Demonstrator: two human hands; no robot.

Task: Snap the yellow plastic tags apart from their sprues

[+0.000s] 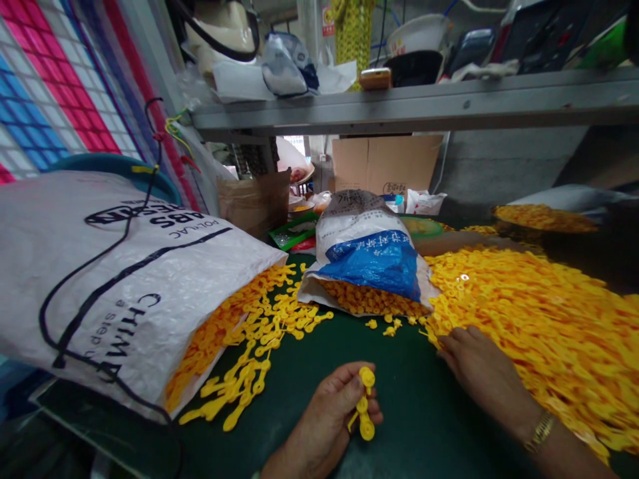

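Observation:
My left hand [332,411] is closed around a few small yellow plastic parts [365,403], held upright over the dark green table [409,406]. My right hand [479,362] lies at the near edge of a big heap of the same yellow plastic parts [544,319], fingers curled down into the pieces; what they grip is hidden. A gold bracelet [541,430] sits on that wrist.
A large white woven sack [100,279] lies on the left, spilling yellow parts [249,346]. A smaller white and blue bag [369,253] lies open in the middle, also full of parts. A cardboard box [384,163] and a cluttered grey shelf [414,100] stand behind.

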